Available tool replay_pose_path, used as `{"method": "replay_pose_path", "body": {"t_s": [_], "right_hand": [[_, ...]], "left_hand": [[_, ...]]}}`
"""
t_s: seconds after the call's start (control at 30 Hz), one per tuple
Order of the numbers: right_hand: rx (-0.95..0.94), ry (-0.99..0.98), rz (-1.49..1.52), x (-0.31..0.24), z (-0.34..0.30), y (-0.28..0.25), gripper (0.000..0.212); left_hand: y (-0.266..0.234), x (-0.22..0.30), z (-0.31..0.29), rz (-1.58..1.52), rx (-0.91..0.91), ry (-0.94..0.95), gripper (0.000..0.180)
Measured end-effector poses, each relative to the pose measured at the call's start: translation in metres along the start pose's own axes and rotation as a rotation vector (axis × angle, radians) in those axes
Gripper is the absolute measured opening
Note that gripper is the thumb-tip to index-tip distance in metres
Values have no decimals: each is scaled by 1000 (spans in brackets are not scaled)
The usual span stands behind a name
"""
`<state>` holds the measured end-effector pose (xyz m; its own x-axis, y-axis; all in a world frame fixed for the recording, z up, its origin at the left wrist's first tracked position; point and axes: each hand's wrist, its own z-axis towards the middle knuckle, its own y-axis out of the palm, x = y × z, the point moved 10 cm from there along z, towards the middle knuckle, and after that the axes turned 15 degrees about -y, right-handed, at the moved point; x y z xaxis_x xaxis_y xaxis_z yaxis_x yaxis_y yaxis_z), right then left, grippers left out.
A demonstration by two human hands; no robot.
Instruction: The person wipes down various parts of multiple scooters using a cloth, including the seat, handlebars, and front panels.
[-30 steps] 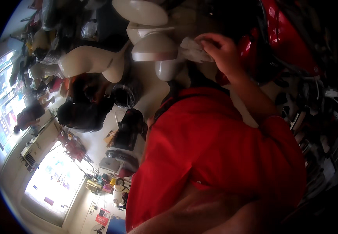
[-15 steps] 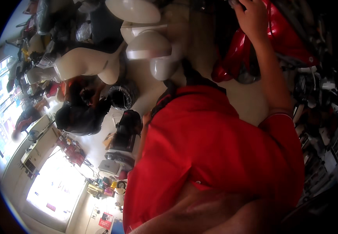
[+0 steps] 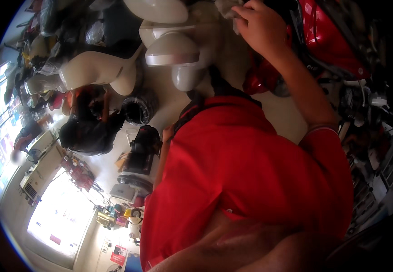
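My right hand (image 3: 261, 29) reaches far forward, closed on a crumpled grey cloth (image 3: 227, 8). That cloth is near the rear of a glossy cream scooter (image 3: 171, 47), left of a shiny red scooter (image 3: 330, 43). Whether the cloth touches either body cannot be made out. Down at my left side, my left hand (image 3: 168, 133) is small in view beside my red shirt (image 3: 246, 163), close to a dark strap or belt at the waist. Its fingers are mostly hidden, and I see nothing held in it.
A person in black (image 3: 90, 133) bends at the left beside another cream scooter (image 3: 92, 72). A wrapped tyre (image 3: 139, 109) stands nearby. Black and grey equipment (image 3: 139, 156) is close to my left arm. Crowded shelves (image 3: 378, 167) line the right.
My right hand has swung left and nearer, from over the red scooter toward the cream one. The grey cloth now shows in it. My left hand stays at my side.
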<state>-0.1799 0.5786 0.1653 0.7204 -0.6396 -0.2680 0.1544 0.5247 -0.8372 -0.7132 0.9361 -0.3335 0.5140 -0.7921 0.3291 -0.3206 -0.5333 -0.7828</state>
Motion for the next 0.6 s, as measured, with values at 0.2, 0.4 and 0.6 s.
{"method": "replay_pose_path", "body": {"t_s": [0.2, 0.4, 0.6], "right_hand": [[-161, 34, -84, 51, -18, -24, 18], [-29, -63, 56, 32, -13, -24, 20], [-111, 70, 117, 5, 24, -10, 17]], "left_hand": [[-15, 22, 6, -106, -144, -215, 26], [4, 5, -5, -188, -234, -434, 33], [-20, 31, 1, 61, -108, -139, 28]]}}
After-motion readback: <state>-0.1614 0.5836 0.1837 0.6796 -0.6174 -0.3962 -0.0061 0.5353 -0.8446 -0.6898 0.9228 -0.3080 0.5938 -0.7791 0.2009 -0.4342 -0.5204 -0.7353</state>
